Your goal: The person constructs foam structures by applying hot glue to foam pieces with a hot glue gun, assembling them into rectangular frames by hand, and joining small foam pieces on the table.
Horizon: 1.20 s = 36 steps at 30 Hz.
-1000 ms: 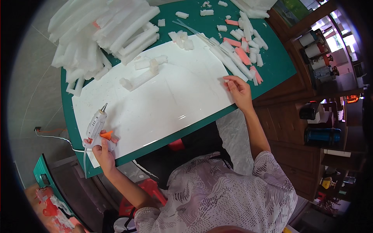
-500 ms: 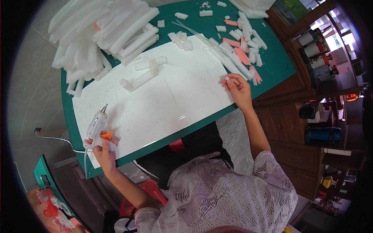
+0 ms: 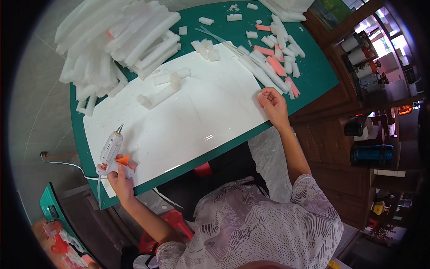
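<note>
My left hand [image 3: 120, 179] is wrapped around the handle of a white hot glue gun [image 3: 111, 148] with an orange trigger, its metal nozzle tilted up and away above the white board [image 3: 192, 121]. My right hand [image 3: 274, 105] hovers by the board's right edge, fingertips pinched together; whatever is between them is too small to make out. Left of the middle of the board lies a joined piece of white foam strips [image 3: 163, 96], with a short block standing on it. Several small foam blocks [image 3: 207, 50] sit at the board's far edge.
A tall pile of white foam strips [image 3: 112, 40] covers the far left of the green table [image 3: 313, 83]. White and pink foam pieces [image 3: 277, 67] lie scattered at the right, beside thin translucent sticks [image 3: 215, 36]. The gun's white cord [image 3: 74, 163] runs off the left edge.
My right hand has shifted slightly, and its fingers have curled in more; the small white bit seen at its fingertips is now barely visible. My left hand and the glue gun stay nearly still.
</note>
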### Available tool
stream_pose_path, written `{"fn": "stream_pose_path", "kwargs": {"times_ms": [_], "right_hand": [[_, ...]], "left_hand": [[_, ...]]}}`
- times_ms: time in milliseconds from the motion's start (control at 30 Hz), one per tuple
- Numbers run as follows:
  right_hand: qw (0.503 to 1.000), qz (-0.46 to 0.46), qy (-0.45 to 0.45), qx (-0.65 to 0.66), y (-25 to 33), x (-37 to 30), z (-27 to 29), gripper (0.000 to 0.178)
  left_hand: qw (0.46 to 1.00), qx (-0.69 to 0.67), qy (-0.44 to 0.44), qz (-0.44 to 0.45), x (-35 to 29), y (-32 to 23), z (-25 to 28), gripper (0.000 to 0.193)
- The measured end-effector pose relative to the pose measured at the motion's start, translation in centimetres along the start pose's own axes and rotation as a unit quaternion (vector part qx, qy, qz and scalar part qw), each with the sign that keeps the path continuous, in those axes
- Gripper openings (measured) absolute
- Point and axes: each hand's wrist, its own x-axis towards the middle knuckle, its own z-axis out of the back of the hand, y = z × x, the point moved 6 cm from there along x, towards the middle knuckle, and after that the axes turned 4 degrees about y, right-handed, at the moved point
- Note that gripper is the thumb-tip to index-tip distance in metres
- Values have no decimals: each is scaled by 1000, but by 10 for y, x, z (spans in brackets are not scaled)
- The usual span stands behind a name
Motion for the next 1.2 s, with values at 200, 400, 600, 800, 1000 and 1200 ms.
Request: {"fn": "stream_pose_path", "kwargs": {"times_ms": [200,400,600,800,1000,1200], "right_hand": [[999,20,-24,3,0,1,1,12],[997,48,-51,37,28,-1,13,24],[777,507,-214,-306,231,-44,32,21],[473,717,-398,-323,328,-15,71,26],[553,541,-416,-479,355,105,126,26],[661,448,-470,-376,284,69,165,21]], "left_hand": [[1000,0,-8,5,1,1,-1,33],[1000,0,-5,1,0,6,2,31],[1000,2,-15,8,-5,3,5,31],[1000,-3,-16,2,-1,4,2,30],[1000,-3,-26,-1,0,4,0,28],[1000,-12,3,11,1,4,-5,28]]}}
